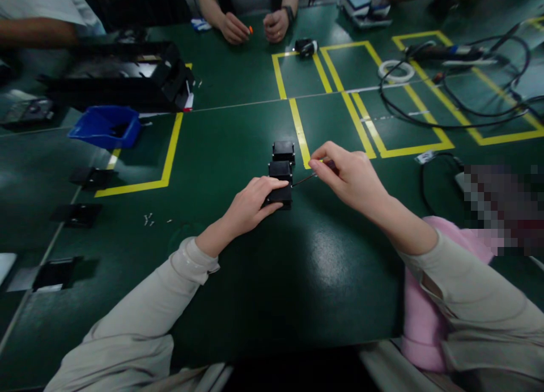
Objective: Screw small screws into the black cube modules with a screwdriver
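Three small black boxes stand in a column on the green table, with bright screw heads at their edges. My left hand [250,205] grips the nearest black box [280,195] between fingers and thumb. Behind it sit the middle box [280,169] and the farthest box [283,150]. In my right hand [344,171] is a screwdriver [304,180], its handle mostly hidden by the fingers. The thin shaft points left, and its tip meets the right edge of the nearest box, by a screw. Several loose screws [148,218] lie on the table to the left.
A blue bin [106,127] holds dark parts at the left, before a large black housing [123,77]. More black parts [79,214] lie along the left. Cables [450,123] coil at the right. Across the table are another person's hands [255,28]. A pink cloth [425,318] lies under my right arm.
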Demonstrator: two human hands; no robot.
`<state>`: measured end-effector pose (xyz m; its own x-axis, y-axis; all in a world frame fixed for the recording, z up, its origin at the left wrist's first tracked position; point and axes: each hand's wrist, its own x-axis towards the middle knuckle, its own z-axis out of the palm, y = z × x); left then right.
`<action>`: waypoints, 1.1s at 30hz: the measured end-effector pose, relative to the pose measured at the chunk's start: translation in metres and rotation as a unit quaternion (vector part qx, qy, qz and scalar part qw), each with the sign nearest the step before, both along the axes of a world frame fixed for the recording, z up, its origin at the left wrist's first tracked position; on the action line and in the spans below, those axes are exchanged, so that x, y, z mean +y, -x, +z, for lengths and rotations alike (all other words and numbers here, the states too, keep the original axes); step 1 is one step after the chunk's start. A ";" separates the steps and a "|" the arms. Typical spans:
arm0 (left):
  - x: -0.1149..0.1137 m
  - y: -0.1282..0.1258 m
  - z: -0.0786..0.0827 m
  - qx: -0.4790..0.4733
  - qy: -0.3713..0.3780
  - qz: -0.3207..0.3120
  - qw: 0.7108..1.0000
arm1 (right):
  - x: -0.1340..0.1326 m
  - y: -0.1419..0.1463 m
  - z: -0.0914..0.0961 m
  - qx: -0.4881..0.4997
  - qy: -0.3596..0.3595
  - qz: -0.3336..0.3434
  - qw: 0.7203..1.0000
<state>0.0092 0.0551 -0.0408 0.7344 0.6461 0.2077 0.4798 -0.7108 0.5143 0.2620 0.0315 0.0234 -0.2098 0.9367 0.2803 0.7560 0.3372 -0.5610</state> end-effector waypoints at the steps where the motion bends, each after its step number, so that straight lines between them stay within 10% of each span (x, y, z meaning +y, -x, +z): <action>1: 0.000 0.000 0.000 -0.001 -0.001 0.000 1.000 | 0.000 0.000 0.000 0.001 0.001 0.001 1.000; 33: -0.001 -0.001 0.002 0.000 0.005 0.006 1.000 | 0.000 0.000 -0.002 0.011 -0.023 0.006 1.000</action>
